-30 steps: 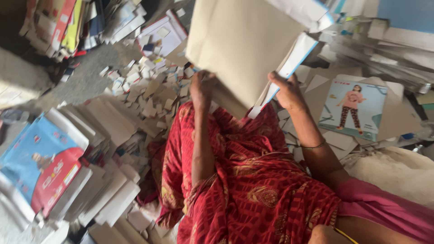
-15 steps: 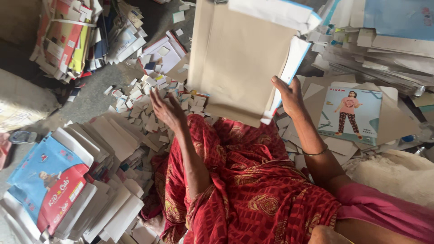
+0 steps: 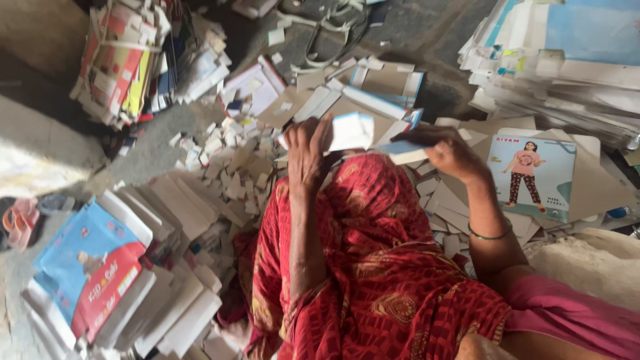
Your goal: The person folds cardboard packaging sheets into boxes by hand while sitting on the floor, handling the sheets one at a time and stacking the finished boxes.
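1. A person sits on the floor (image 3: 427,33), knees draped in red patterned cloth (image 3: 373,267), with both arms stretched forward over the lap.
2. The left hand (image 3: 308,152) grips a small white piece of card (image 3: 351,131). The card sticks out to the right of the fingers (image 3: 323,133), which are curled closed over its left edge.
3. The right hand (image 3: 448,152) holds a flat blue and white card piece (image 3: 403,151). Its fingers are bent down over the top of the piece and clamped on it, the piece pointing left toward the other card.
4. The two pieces sit just beside each other above the knees, between the hands; I cannot tell whether they touch.
5. A green bangle (image 3: 490,235) circles the right wrist.
6. The grey floor around the person is littered with small white card scraps (image 3: 227,160).
7. To the left lies a row of flattened white boxes (image 3: 167,267) with a blue and red printed one (image 3: 87,267) on top.
8. To the right lies a printed box lid showing a child figure (image 3: 532,175), below a tall stack of flat cartons (image 3: 567,67).
9. A tied bundle of coloured printed sheets (image 3: 127,60) stands at the upper left.
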